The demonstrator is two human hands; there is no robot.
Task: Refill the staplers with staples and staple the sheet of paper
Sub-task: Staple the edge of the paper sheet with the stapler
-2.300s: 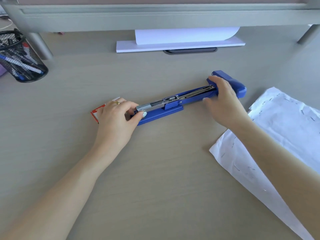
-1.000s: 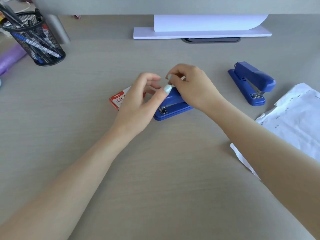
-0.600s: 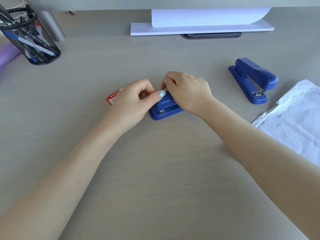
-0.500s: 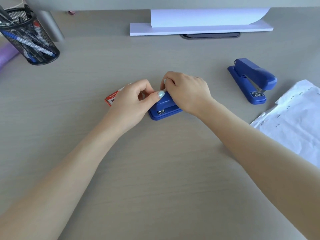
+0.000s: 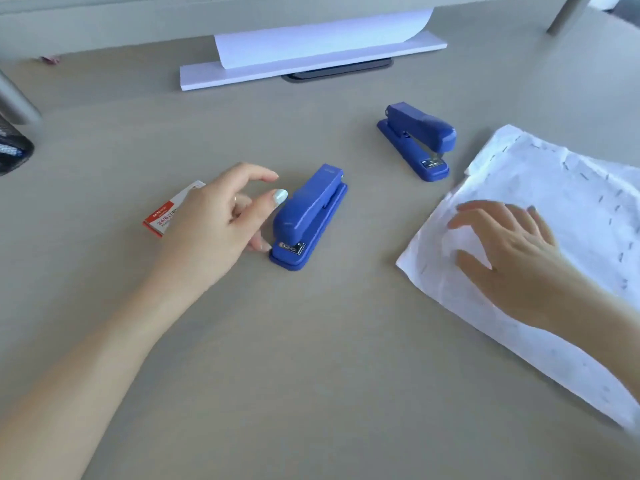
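Two blue staplers stand closed on the desk. The near stapler (image 5: 308, 216) is in the middle; the far stapler (image 5: 417, 138) is behind it to the right. My left hand (image 5: 218, 220) hovers just left of the near stapler, fingers apart, holding nothing. A red and white staple box (image 5: 166, 216) lies partly hidden behind that hand. My right hand (image 5: 509, 251) rests flat with spread fingers on the white sheet of paper (image 5: 571, 209), which carries several staples along its edges.
A white stack of paper (image 5: 311, 53) sits at the back under a grey shelf. A black mesh pen holder (image 5: 14, 150) shows at the left edge. A shelf leg (image 5: 568, 12) stands at the far right.
Both hands have let go of the near stapler. My right hand has moved right onto the paper. My left hand has opened beside the stapler.
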